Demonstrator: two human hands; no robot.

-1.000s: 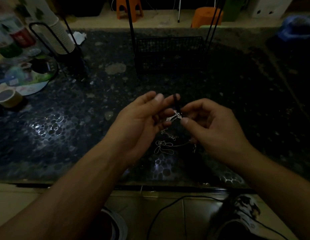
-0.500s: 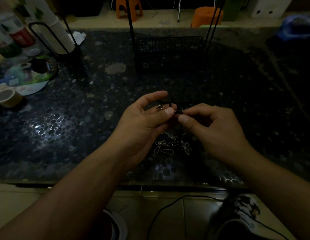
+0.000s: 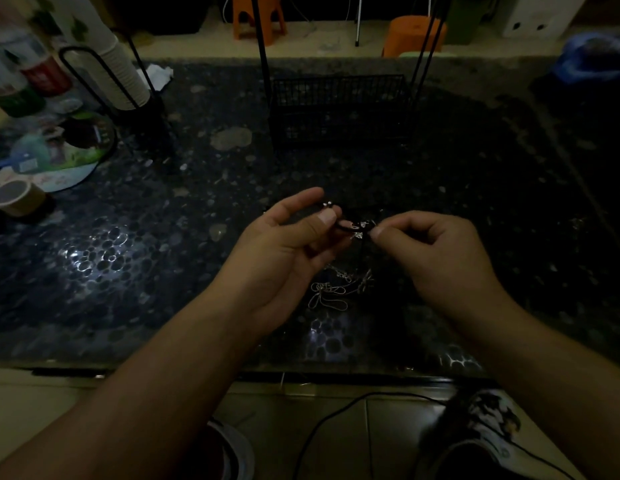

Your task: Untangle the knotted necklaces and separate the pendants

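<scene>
A tangle of thin silver chains (image 3: 331, 293) lies on the dark pebble-patterned table (image 3: 135, 258), partly lifted between my hands. My left hand (image 3: 284, 247) pinches a black cord (image 3: 343, 224) between thumb and fingers, with a small silver bead above the thumb. My right hand (image 3: 436, 251) has its fingers curled and pinches a small silver pendant (image 3: 362, 226) at the cord's other side. Chain strands hang from the pinch down to the heap on the table. The light is dim and fine links are hard to make out.
A black wire basket (image 3: 339, 105) stands behind my hands. At the far left are a stack of paper cups in a black holder (image 3: 124, 84), a printed fan (image 3: 55, 150), bottles and a roll of tape (image 3: 15, 197). A cable (image 3: 336, 420) and shoes lie on the floor below.
My hands have drawn apart slightly and dropped lower. The silver pendant, held up between both hands a second ago, is now pinched by my right fingertips beside the black cord.
</scene>
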